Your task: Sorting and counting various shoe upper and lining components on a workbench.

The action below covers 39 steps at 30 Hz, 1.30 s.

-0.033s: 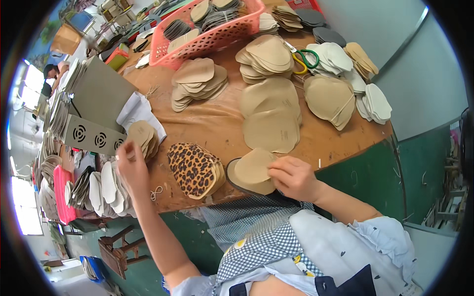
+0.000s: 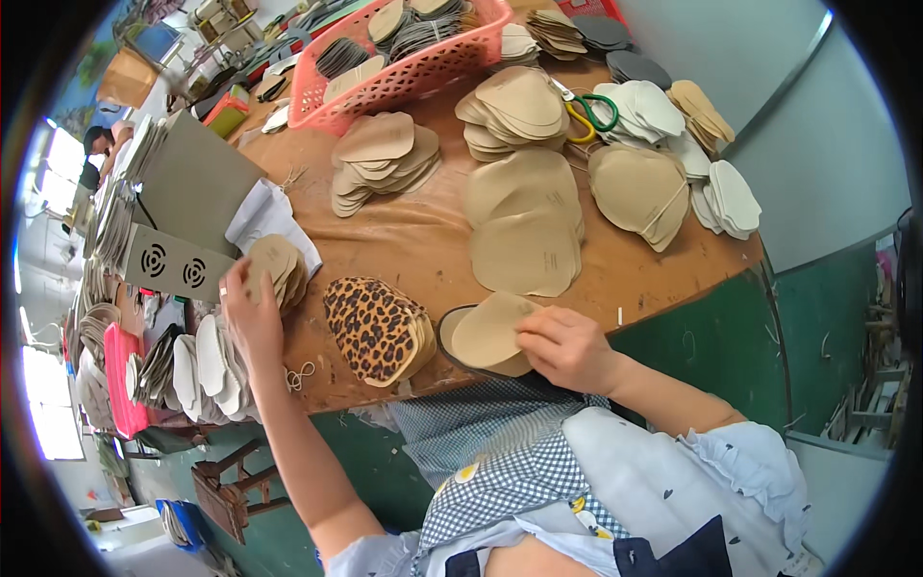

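Observation:
My right hand (image 2: 569, 350) pinches the right edge of a tan rounded cutout (image 2: 490, 325). This cutout lies over a dark-rimmed tan oval piece (image 2: 456, 332) at the table's front edge. At the left, my left hand (image 2: 252, 319) has its fingers apart against the near left side of a small stack of tan cutouts (image 2: 281, 267); it cannot be told whether they grip any of it. Between my hands sits a stack topped with a leopard-print piece (image 2: 370, 325), with tan layers showing at its side.
Larger tan cutouts (image 2: 524, 252) and more piles (image 2: 380, 154) spread over the brown table (image 2: 385, 245). Green-and-yellow-handled scissors (image 2: 588, 117) lie among them. A pink basket (image 2: 409, 72) stands at the back. A grey box with round vents (image 2: 173, 260) and white paper (image 2: 264, 216) flank the left stack.
My left hand's fingers have spread and come down against the side of the tan stack. The cutout in my right hand has tilted slightly and uncovers more of the dark-rimmed piece's left end.

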### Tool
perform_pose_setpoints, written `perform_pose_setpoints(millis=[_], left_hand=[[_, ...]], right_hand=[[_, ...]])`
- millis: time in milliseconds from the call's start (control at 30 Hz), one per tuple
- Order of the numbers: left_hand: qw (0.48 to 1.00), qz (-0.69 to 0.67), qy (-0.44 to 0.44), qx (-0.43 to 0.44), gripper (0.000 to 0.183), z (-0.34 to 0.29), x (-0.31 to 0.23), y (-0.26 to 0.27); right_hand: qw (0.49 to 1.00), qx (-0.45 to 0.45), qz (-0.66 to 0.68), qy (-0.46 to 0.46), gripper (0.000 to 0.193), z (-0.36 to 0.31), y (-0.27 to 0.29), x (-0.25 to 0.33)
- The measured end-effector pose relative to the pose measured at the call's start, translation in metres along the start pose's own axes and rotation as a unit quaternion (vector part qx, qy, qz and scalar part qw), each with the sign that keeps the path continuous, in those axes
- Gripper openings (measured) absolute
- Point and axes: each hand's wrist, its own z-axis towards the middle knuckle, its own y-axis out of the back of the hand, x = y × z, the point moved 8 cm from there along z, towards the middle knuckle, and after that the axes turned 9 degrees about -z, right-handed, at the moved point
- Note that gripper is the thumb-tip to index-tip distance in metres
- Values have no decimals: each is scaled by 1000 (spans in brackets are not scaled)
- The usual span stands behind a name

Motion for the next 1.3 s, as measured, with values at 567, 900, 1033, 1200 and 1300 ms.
perform_pose_setpoints(millis=[567,900,1033,1200,1300], left_hand=[[996,3,13,93,28,19,81,-53],[996,-27,-11,90,28,11,75,-45],[998,-39,-31,40,18,16,89,-37],[997,-51,27,-53,20,21,77,-17],[980,-19,30,-198,18,4,35,17]], right_hand=[[978,136,-11,-157,49,12,-28,-35],[979,132,11,-155,44,13,-30,-34],[975,83,63,-195,40,14,-28,-36],[974,72,75,-202,35,12,-33,-40],[967,89,101,-217,29,9,-35,-46]])
